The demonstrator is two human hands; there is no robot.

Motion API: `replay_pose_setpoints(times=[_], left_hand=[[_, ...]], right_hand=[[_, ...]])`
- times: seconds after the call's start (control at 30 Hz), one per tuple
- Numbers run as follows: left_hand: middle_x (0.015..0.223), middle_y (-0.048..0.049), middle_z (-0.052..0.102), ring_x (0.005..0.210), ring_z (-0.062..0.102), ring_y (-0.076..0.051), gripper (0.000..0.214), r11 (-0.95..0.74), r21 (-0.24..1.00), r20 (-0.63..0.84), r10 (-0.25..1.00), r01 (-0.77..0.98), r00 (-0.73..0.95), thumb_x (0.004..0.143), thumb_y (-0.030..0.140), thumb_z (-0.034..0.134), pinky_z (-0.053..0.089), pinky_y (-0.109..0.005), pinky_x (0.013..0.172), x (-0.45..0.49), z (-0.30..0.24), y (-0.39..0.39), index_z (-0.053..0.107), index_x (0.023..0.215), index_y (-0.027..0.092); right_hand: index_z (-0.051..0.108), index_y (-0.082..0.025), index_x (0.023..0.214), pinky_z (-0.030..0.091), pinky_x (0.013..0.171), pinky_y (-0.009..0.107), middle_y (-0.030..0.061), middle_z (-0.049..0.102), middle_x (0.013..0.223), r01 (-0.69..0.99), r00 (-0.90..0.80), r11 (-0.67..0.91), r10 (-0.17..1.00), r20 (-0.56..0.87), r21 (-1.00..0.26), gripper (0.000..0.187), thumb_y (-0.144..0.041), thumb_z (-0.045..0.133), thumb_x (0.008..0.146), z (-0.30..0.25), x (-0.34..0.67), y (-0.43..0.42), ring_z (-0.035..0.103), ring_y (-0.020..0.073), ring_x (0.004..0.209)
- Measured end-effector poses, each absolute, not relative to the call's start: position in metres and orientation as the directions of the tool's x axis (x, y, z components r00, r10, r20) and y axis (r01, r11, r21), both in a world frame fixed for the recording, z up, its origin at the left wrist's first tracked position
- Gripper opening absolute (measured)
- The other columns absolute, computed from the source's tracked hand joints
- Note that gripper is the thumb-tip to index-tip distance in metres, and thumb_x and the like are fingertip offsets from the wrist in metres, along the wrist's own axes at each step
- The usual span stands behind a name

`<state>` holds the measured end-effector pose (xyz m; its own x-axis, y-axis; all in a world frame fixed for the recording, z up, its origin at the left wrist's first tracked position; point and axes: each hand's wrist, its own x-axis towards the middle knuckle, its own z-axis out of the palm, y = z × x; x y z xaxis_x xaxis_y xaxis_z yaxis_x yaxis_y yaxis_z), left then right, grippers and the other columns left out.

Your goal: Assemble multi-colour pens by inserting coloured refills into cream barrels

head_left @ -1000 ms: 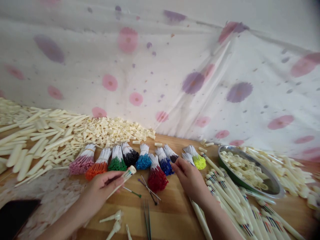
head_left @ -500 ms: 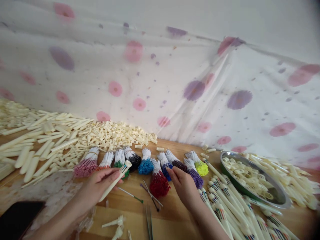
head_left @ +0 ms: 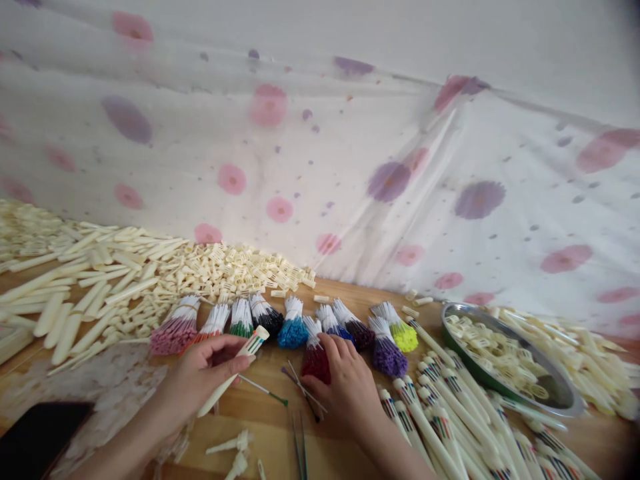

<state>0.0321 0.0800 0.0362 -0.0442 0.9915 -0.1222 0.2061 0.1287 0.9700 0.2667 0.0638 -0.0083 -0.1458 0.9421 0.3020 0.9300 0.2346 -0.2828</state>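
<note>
My left hand (head_left: 213, 363) is closed around a cream multicolour pen (head_left: 253, 341), tilted with its slotted, coloured end up to the right. My right hand (head_left: 345, 380) curls over a bundle of red-ended pen refills (head_left: 314, 357), thumb on the near side and fingers on the far side, hiding part of it. Close by stand other bundles: blue refills (head_left: 293, 327), dark maroon refills (head_left: 354, 327) and purple refills (head_left: 387, 350). Between my hands lie a loose green-ended refill (head_left: 265, 389) and a few dark ones (head_left: 303, 387). Tweezers (head_left: 300, 443) rest nearer to me.
Cream pen barrels and small parts (head_left: 240, 267) are heaped at the left and back. On the right are a metal bowl (head_left: 565, 393) of cream clips and a pile of pens (head_left: 460, 400). A dark phone-like object (head_left: 43, 437) lies front left.
My right hand has moved left and down from beside the blue and maroon bundles onto the red one. My left hand still holds the pen, turned slightly.
</note>
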Motion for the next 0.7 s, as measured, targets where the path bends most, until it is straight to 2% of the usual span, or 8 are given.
replay_pose_setpoints(times=[0.2, 0.27, 0.33, 0.37, 0.53, 0.6, 0.7], left_hand=[[0.069, -0.0008, 0.071, 0.061, 0.063, -0.017, 0.037, 0.157, 0.973, -0.158, 0.987, 0.167, -0.008, 0.050, 0.043, 0.078, 0.051, -0.023, 0.056, 0.031, 0.031, 0.082, 0.072, 0.078, 0.020], [0.070, -0.0010, 0.071, 0.064, 0.063, -0.018, 0.040, 0.175, 0.973, -0.176, 0.984, 0.154, -0.006, 0.049, 0.044, 0.079, 0.051, -0.024, 0.058, 0.030, 0.031, 0.082, 0.072, 0.079, 0.020], [0.070, -0.0012, 0.071, 0.065, 0.063, -0.019, 0.042, 0.189, 0.971, -0.191, 0.982, 0.145, 0.001, 0.048, 0.046, 0.079, 0.052, -0.026, 0.060, 0.030, 0.032, 0.082, 0.072, 0.080, 0.019], [0.070, -0.0015, 0.071, 0.067, 0.064, -0.020, 0.043, 0.192, 0.971, -0.194, 0.981, 0.142, 0.005, 0.048, 0.046, 0.079, 0.052, -0.026, 0.061, 0.030, 0.033, 0.082, 0.072, 0.080, 0.019], [0.076, -0.0031, 0.072, 0.070, 0.065, -0.022, 0.044, 0.218, 0.963, -0.221, 0.975, 0.157, 0.006, 0.048, 0.049, 0.079, 0.053, -0.027, 0.060, 0.033, 0.036, 0.080, 0.072, 0.080, 0.021], [0.075, -0.0028, 0.072, 0.069, 0.065, -0.022, 0.044, 0.222, 0.960, -0.228, 0.974, 0.169, 0.016, 0.048, 0.051, 0.078, 0.053, -0.027, 0.059, 0.034, 0.035, 0.079, 0.072, 0.081, 0.021], [0.076, -0.0022, 0.071, 0.074, 0.065, -0.022, 0.043, 0.190, 0.967, -0.201, 0.979, 0.171, 0.047, 0.051, 0.052, 0.077, 0.053, -0.027, 0.064, 0.035, 0.033, 0.078, 0.072, 0.082, 0.021]], right_hand=[[0.050, -0.018, 0.111, 0.044, 0.087, 0.038, 0.0105, 0.059, 0.110, 0.899, -0.057, 0.179, 0.953, 0.298, -0.399, 0.047, -0.029, 0.069, 0.070, -0.005, 0.280, 0.074, 0.055, 0.0269, 0.102], [0.051, -0.017, 0.105, 0.045, 0.083, 0.033, 0.0097, 0.061, 0.103, 0.898, -0.036, 0.159, 0.956, 0.291, -0.411, 0.035, -0.034, 0.063, 0.076, 0.000, 0.290, 0.078, 0.057, 0.0237, 0.097], [0.052, -0.018, 0.091, 0.045, 0.077, 0.030, 0.0080, 0.062, 0.091, 0.902, -0.005, 0.125, 0.960, 0.278, -0.414, 0.018, -0.034, 0.052, 0.084, 0.006, 0.298, 0.081, 0.058, 0.0215, 0.088], [0.052, -0.019, 0.084, 0.044, 0.073, 0.029, 0.0063, 0.062, 0.084, 0.904, 0.001, 0.111, 0.965, 0.264, -0.412, 0.016, -0.034, 0.047, 0.087, 0.009, 0.301, 0.081, 0.059, 0.0206, 0.082], [0.049, -0.021, 0.069, 0.032, 0.050, 0.022, -0.0019, 0.055, 0.056, 0.914, 0.004, 0.052, 0.991, 0.135, -0.403, 0.025, -0.034, 0.044, 0.090, 0.010, 0.298, 0.079, 0.057, 0.0162, 0.055], [0.050, -0.021, 0.065, 0.027, 0.048, 0.022, -0.0025, 0.053, 0.052, 0.914, 0.016, 0.025, 0.995, 0.098, -0.405, 0.030, -0.035, 0.043, 0.090, 0.008, 0.294, 0.080, 0.054, 0.0152, 0.050], [0.049, -0.020, 0.057, 0.027, 0.048, 0.022, -0.0022, 0.053, 0.051, 0.909, 0.027, 0.001, 0.998, 0.061, -0.418, 0.039, -0.036, 0.040, 0.091, 0.007, 0.293, 0.087, 0.052, 0.0137, 0.050]])
